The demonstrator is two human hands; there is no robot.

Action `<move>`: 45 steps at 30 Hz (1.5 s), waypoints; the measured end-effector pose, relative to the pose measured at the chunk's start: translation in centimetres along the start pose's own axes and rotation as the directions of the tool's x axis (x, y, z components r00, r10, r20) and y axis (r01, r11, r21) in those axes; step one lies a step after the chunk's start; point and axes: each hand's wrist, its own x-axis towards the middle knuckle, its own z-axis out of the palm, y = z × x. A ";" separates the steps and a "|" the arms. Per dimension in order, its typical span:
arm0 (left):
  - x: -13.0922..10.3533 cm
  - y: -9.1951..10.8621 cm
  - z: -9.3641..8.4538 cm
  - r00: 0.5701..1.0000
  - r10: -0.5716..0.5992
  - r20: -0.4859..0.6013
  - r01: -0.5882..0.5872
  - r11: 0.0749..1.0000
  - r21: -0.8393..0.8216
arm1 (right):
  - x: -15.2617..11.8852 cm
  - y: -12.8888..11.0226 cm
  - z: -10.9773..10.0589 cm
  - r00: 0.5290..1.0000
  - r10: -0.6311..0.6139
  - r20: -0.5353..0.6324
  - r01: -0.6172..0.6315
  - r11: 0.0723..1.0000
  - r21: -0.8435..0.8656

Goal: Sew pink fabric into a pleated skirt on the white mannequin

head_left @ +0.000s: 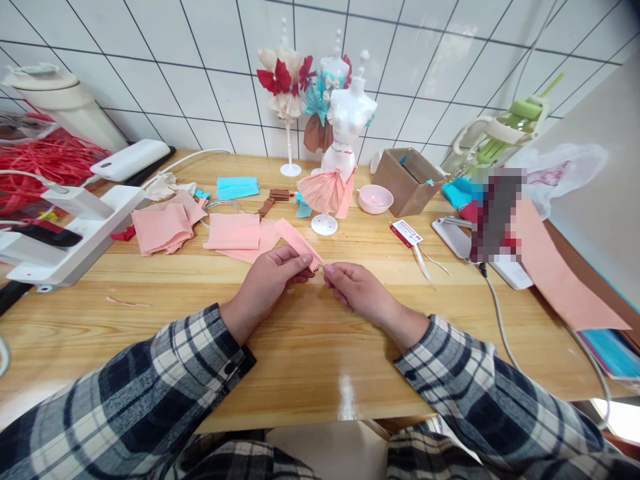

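My left hand [275, 277] pinches a folded strip of pink crepe paper [300, 245] between thumb and fingers. Dark red stitch-like marks run along the strip's near end. Close by on the right, my right hand [357, 287] is closed with thumb and forefinger on a thin needle, mostly hidden by the fingers, at that end. Both hands are just above the wooden table [310, 360]. Beyond them stands a small white dress form [350, 113] with a pleated pink paper skirt [327, 193]. Pink crepe paper pieces [234, 231] lie left of the strip.
Two decorated dress forms [289, 143] stand at the tiled wall. A pink bowl [376, 199] and cardboard box [407, 183] sit behind right. A needle packet [406, 233] lies nearer. A power strip [75, 233] is at left, a phone stand [450, 240] and cable [495, 307] at right.
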 end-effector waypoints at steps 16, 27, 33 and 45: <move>0.0 -0.1 0.0 1.000 0.009 0.016 -0.009 1.000 0.011 | 0.0 -0.1 -0.2 0.999 0.032 0.028 -0.033 0.999 0.022; 0.0 0.0 0.0 1.000 0.018 0.021 -0.019 1.000 0.015 | 0.0 -0.2 -0.3 0.999 0.027 0.041 -0.027 1.000 -0.002; 0.1 -0.1 -0.2 0.999 0.019 0.032 -0.020 0.999 0.025 | -0.1 -0.2 -0.3 0.998 0.058 0.040 -0.059 0.998 0.021; 0.0 0.1 0.0 1.000 0.022 0.015 -0.022 0.999 0.024 | -0.1 -0.3 -0.3 0.997 0.054 0.046 -0.056 0.998 0.037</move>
